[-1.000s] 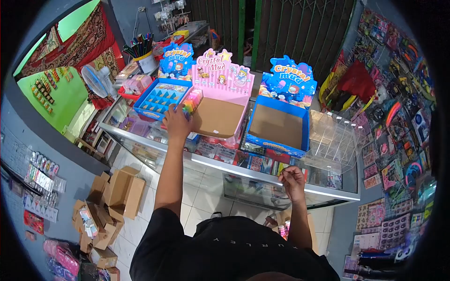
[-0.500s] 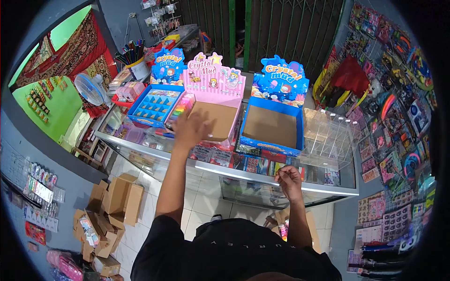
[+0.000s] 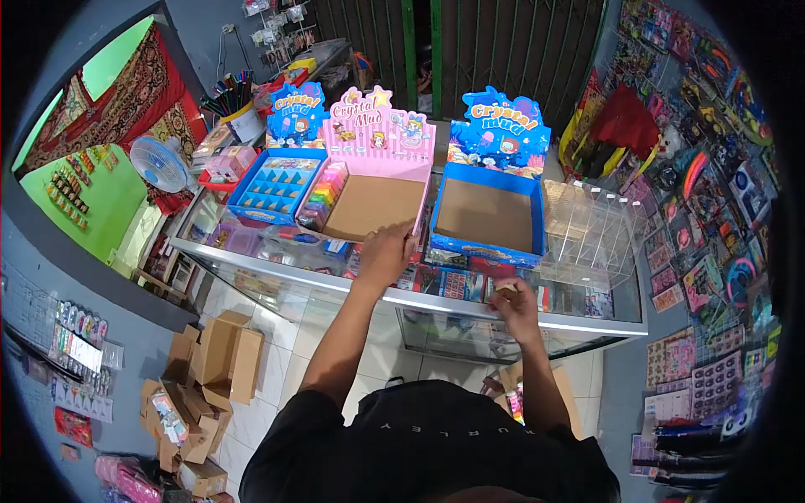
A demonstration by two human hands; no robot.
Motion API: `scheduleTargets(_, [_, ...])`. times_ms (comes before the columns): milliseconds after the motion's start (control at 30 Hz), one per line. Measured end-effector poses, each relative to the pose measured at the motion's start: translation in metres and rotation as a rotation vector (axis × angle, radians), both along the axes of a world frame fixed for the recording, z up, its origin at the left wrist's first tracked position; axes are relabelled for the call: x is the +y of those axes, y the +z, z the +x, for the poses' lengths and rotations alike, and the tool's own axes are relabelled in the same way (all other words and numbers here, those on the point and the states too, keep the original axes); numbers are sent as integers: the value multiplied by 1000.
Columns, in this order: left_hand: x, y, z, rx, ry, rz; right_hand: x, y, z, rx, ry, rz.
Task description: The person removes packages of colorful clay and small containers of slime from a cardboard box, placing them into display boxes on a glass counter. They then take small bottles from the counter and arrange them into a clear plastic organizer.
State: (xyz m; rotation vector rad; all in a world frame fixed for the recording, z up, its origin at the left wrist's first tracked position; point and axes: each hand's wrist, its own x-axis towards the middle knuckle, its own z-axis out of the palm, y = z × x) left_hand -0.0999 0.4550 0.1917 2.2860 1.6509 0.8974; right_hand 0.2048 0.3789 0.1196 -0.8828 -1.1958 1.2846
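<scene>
A pink "Crystal Mud" display box (image 3: 377, 199) stands on the glass counter, its raised header at the back. My left hand (image 3: 386, 256) is closed at the front right corner of this box, fingers on its edge. Along the box's left side lies a row of coloured packs (image 3: 322, 197); brown cardboard shows over the rest of its floor. To the right stands a blue "Crystal mud" box (image 3: 488, 216) with a bare brown floor. Below its front right corner, my right hand (image 3: 516, 307) hovers at the counter edge, fingers curled together; what they hold, if anything, cannot be made out.
Another blue box (image 3: 277, 189) with a divided insert stands left of the pink one. A clear divided tray (image 3: 589, 239) lies at the counter's right end. Flat packets fill the glass counter (image 3: 579, 323). Opened cartons (image 3: 220, 360) sit on the floor at left.
My left hand has moved right and down, from over the coloured packs to the pink box's front right corner. My right hand has risen slightly and stays curled.
</scene>
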Motion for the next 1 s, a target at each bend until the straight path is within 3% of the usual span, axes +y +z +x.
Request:
scheduleTargets(100, [-4, -1, 1, -88, -12, 187, 9, 45, -20, -517, -213, 339])
scheduleTargets(233, [-15, -13, -13, -183, -34, 422, 32, 73, -23, -775, -365, 522])
scheduleTargets(433, [-21, -43, -33, -166, 117, 461, 57, 42, -9, -885, -357, 480])
scheduleTargets(733, [-21, -46, -31, -61, 93, 427, 38, 46, -12, -864, -405, 478])
scheduleTargets(833, [-21, -47, -31, -50, 84, 415, 24, 61, -13, -766, -351, 256])
scheduleTargets(1000, [-18, -50, -32, -36, 35, 400, 27, 44, -4, -791, -386, 374])
